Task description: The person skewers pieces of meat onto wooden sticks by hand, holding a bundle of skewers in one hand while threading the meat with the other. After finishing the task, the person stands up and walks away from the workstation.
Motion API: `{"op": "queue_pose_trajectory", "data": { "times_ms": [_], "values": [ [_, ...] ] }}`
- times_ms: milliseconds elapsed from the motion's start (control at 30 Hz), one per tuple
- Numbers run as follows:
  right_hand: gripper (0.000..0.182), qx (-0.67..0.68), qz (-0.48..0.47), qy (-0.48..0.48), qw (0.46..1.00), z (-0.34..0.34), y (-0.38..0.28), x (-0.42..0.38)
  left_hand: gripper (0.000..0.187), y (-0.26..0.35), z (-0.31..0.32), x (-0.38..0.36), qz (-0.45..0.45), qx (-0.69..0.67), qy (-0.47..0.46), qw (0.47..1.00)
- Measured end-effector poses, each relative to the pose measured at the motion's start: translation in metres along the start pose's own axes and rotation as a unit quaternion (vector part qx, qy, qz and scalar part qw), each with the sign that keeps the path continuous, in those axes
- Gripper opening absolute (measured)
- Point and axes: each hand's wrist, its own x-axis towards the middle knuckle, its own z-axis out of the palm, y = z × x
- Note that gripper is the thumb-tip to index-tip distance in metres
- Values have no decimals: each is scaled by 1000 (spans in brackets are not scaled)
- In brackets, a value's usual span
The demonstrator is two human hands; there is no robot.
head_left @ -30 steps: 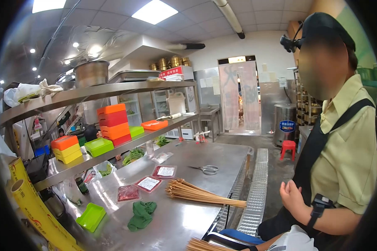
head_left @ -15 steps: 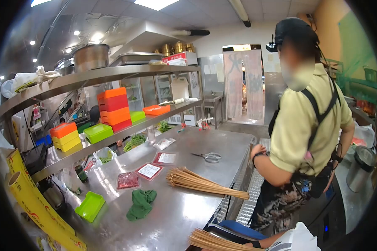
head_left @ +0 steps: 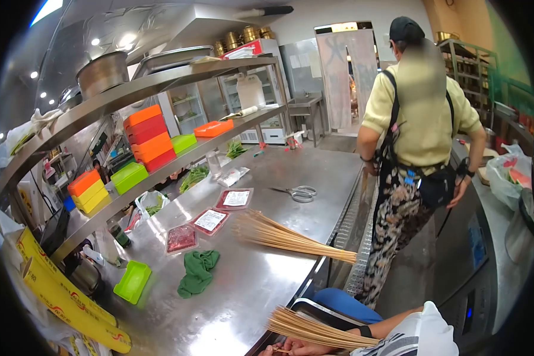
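At the bottom edge, my right hand (head_left: 304,346) shows with its fingers pressed together near a thin, pale, stick-like piece. To its left only the fingertips of my left hand (head_left: 268,350) show, closed at the same small piece; the frame edge cuts off the rest. A bundle of thin wooden sticks (head_left: 314,328) lies just above my right hand and crosses in front of the forearm. On the steel table (head_left: 219,320), a second bundle of sticks (head_left: 296,238) rests with its ends past the right edge. Farther left lies a crumpled green cloth (head_left: 198,273).
Scissors (head_left: 299,193), packs of red meat (head_left: 210,221) and a green tray (head_left: 132,282) are on the table. A shelf (head_left: 178,72) with coloured boxes runs along the left. Beyond the right edge stands another person (head_left: 424,124). Yellow rolls (head_left: 71,308) lean at the lower left.
The view has shifted, and more of my hands shows at the bottom edge. The other person has turned their back and stands farther away, one hand at the hip.
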Motion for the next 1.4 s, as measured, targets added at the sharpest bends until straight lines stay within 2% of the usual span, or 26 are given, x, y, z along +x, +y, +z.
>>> {"op": "queue_pose_trajectory", "data": {
  "times_ms": [133,233,333,367,400,467,533,667,867,1000,1133,1400],
  "values": [
    [23,5,-12,-20,1000,-11,1,-6,12,-11,-4,17,-26,-5,22,999],
    [22,39,-38,-35,998,-19,8,-14,10,-23,-4,24,-12,-7,25,1000],
    [21,83,-66,-34,994,-29,11,-21,10,-32,1,19,29,-17,-19,999],
    [18,-15,-15,-20,1000,-27,7,-28,13,-34,4,20,18,-19,-3,1000],
    [15,-118,31,-17,992,-30,-3,-32,16,-35,9,18,44,-17,13,999],
    [16,-70,65,-24,995,-30,-1,-37,20,-39,5,13,54,-26,-10,998],
    [15,-84,80,-54,992,-25,-10,-40,20,-39,7,8,46,-8,-6,999],
    [14,-112,92,-54,988,-24,-10,-47,19,-44,7,0,50,-29,-2,998],
    [15,-87,108,-37,990,-14,-30,-50,20,-43,12,-5,47,-25,-2,999],
    [13,-35,90,-29,995,-14,-19,-55,20,-44,14,-12,37,-6,5,999],
    [14,-87,128,-5,988,-8,-29,-55,18,-46,16,-14,38,1,21,999],
    [12,-54,145,1,988,-9,-22,-56,17,-52,14,-15,37,-7,37,999]
  ]
}}
